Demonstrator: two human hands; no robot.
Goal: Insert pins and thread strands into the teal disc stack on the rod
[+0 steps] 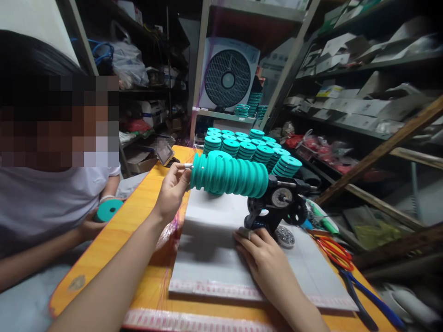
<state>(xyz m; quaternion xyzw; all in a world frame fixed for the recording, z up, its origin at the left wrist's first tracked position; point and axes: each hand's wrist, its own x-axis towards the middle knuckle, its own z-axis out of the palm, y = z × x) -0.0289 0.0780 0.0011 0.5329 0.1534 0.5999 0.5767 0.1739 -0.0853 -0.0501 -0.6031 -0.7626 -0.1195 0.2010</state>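
A row of green spools sits side by side on the horizontal shaft of a black hand-cranked winding machine. My left hand is closed at the row's left end, thumb and forefinger against the outermost spool; the forefinger has a white wrap at its tip. Low on the white board, my right hand lies with fingers stretched out, touching the machine's base; a greyish band circles one finger. Beside the base stands a round dish of small metal pieces.
Stacked green spools stand behind the machine. A co-worker on the left holds one green spool. Red-handled and blue-handled tools lie at the right edge. Thin purple wire trails left of the board. A box fan stands behind.
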